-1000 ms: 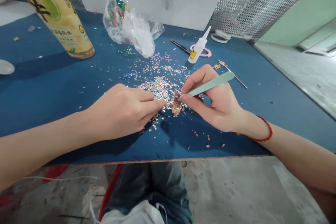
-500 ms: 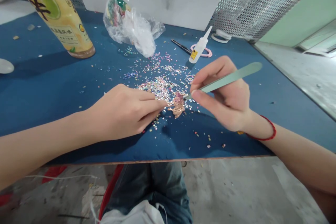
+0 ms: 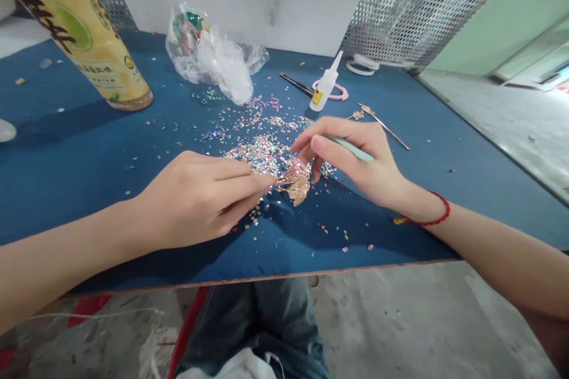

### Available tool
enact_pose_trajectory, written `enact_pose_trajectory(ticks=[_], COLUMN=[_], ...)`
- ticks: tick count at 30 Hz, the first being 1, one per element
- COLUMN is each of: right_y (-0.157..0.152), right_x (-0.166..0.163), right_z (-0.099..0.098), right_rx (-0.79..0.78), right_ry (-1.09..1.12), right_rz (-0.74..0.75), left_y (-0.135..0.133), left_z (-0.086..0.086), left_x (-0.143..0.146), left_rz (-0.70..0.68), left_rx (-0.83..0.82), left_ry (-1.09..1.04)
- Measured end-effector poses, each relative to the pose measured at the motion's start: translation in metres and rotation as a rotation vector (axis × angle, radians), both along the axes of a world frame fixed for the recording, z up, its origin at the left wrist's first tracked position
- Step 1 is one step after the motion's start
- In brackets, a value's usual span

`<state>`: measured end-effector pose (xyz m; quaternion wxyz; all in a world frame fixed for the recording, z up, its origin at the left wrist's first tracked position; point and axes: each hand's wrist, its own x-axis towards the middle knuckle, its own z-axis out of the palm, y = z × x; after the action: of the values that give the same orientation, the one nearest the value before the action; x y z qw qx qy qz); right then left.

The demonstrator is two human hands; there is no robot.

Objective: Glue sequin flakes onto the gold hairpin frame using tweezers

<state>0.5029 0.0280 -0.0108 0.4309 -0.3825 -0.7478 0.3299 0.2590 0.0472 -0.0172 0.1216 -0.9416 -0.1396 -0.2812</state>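
Blue-topped table (image 3: 66, 148): I am working over it. A tall yellow printed can (image 3: 75, 29) is leaning at far left, and a crumpled clear plastic bag (image 3: 213, 59) is lying behind my hands. My left grip (image 3: 195, 201) is clamping the stem of a rose-gold metal fan-shaped ornament (image 3: 296, 183), which is sitting over the table's middle. My right grip (image 3: 355, 157) is clamping slim mint-green tweezers (image 3: 351, 150), their tips hidden just beside the ornament. A white plastic glue bottle (image 3: 324, 83) is standing beyond them, a thin gold pin (image 3: 377, 121) is lying right of it, multicoloured sequins (image 3: 258, 154) are scattering beneath my hands, and a red cord bracelet (image 3: 427, 219) is circling my right wrist.
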Motion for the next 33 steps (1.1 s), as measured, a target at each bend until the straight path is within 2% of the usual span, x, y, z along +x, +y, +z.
enact_pose_trajectory(ticks=[3,9,18,25,33], right_y=[-0.0033,-0.0030,-0.0040,-0.0059,-0.0067], right_x=[-0.0001,-0.0002,-0.0005,-0.0018,-0.0020], right_z=[0.0048,0.0034,0.0044,0.0034,0.0034], right_rx=[-0.046,-0.061,-0.003,0.023,0.053], right_ry=[-0.079,-0.069,-0.136,-0.190,-0.217], right_rz=[0.070,0.116,0.095,0.091,0.100], left_y=[0.0002,0.0001,-0.0004,-0.0049,-0.0035], left_z=[0.0009,0.0002,-0.0003,0.0015,0.0016], left_x=[0.0002,0.0006,0.0007,0.0023,0.0019], left_rz=[-0.007,-0.026,-0.060,0.005,-0.011], left_rx=[0.001,-0.002,-0.006,0.003,0.010], left_ry=[0.007,-0.004,0.011,0.059,0.065])
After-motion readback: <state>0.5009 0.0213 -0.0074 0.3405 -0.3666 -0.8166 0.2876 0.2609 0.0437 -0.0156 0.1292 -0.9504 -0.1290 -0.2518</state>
